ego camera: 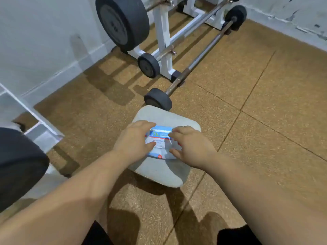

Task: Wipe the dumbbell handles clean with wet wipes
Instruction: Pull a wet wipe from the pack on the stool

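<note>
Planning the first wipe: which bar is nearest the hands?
The bar lying on the floor, its end weight just beyond the grey stool; the others sit up on the white rack, farther off.

wet wipes pack, blue-white, lying flat

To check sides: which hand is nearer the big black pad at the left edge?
Left. The left hand holds the side of the wet wipes pack facing the black pad; the right hand holds the opposite side, farther.
</note>
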`<state>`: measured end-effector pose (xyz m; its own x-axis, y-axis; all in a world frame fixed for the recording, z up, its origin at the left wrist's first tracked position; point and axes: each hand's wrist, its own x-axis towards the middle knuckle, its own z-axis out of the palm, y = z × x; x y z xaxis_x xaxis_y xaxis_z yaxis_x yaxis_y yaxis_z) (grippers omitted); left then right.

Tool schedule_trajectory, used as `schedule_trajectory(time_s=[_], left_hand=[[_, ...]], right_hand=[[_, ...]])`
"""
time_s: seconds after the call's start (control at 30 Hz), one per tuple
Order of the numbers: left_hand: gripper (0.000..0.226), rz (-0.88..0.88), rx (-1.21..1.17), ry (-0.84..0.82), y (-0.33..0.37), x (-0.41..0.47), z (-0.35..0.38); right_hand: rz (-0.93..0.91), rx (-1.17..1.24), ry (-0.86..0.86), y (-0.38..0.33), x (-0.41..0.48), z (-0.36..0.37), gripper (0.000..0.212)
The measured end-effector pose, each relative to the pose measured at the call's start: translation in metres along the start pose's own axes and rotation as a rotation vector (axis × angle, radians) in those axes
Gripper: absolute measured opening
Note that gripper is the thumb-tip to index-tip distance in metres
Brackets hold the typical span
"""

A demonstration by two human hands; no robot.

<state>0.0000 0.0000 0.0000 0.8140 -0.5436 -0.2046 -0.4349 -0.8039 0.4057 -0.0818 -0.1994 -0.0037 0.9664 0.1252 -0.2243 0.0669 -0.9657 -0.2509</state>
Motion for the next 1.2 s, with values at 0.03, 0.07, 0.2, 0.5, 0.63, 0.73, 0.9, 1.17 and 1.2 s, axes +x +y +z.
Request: schedule_trajectory(time_s=[0.03, 0.07, 0.2, 0.5, 0.63, 0.73, 0.9, 1.17, 1.2], left_hand=[[0.068, 0.016, 0.014, 0.007, -0.004, 0.004, 0.007], [0.070, 0.024, 0.042, -0.006, -0.005, 0.008, 0.011], [0.064, 0.076, 0.220, -0.059, -0.003, 0.016, 0.030], [0.039, 0.134, 0.251, -0.075, -0.012, 0.036, 0.037], [0.037, 0.018, -0.026, 0.046, -0.013, 0.040, 0.032], [0.036, -0.099, -0.132, 0.094, -0.015, 0.042, 0.030], [0.019, -0.199, -0.164, 0.196, -0.029, 0.043, 0.028], [0.025, 0.017, -0.053, 0.080, -0.034, 0.035, 0.029], [0.029, 0.042, -0.071, 0.064, -0.037, 0.033, 0.030]], right_hand=[[-0.018, 0.010, 0.039, 0.001, 0.003, 0.007, 0.050], [0.010, 0.036, 0.069, 0.000, 0.006, 0.008, 0.048], [0.044, 0.021, 0.053, -0.002, 0.017, 0.015, 0.047], [0.141, 0.039, 0.041, 0.006, 0.025, 0.034, 0.056], [0.198, 0.126, 0.031, 0.009, 0.021, 0.029, 0.090], [0.226, 0.173, 0.038, 0.010, 0.018, 0.027, 0.091], [0.072, 0.073, 0.094, 0.013, 0.020, 0.029, 0.044], [0.041, 0.090, 0.147, 0.003, 0.035, 0.044, 0.026], [0.045, 0.147, 0.159, 0.002, 0.035, 0.044, 0.025]])
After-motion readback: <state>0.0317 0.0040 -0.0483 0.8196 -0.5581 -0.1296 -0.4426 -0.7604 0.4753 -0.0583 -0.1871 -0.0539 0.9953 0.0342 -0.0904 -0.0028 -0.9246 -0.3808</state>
